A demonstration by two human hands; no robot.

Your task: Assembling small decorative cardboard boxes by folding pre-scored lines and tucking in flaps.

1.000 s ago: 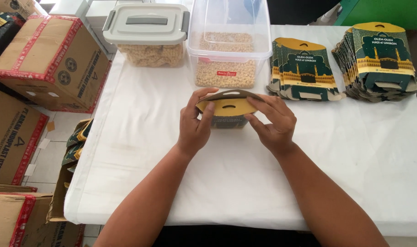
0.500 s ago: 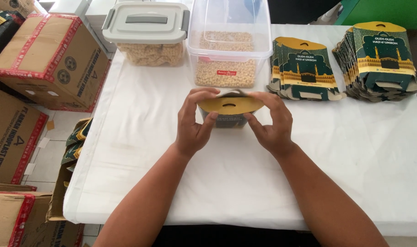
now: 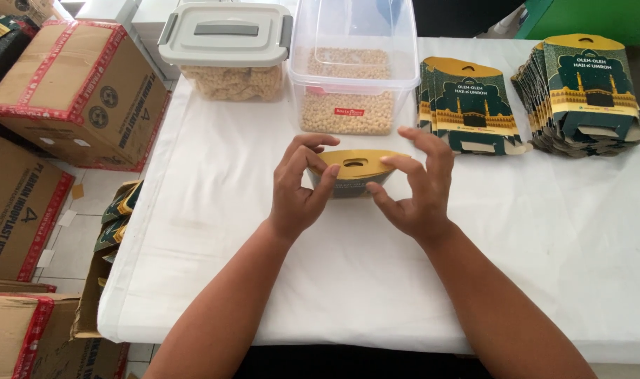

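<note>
Hands meet over a small gold-topped carton (image 3: 353,170) standing on the white tablecloth (image 3: 558,231). Our left hand (image 3: 299,189) grasps the carton's left end, thumb and fingers pinching the gold flap. Our right hand (image 3: 414,186) is at the other end, fingers spread and loosened; only the fingertips seem to touch it, and we cannot tell how firmly. Just beyond the carton stands an open clear tub (image 3: 348,70) of pale beans, with a grey-lidded tub (image 3: 225,49) to its left. Beyond and right of our right hand lie two stacks of flat green-and-gold cartons (image 3: 474,105). Brown cardboard boxes (image 3: 67,84) sit well left, off the table.
</note>
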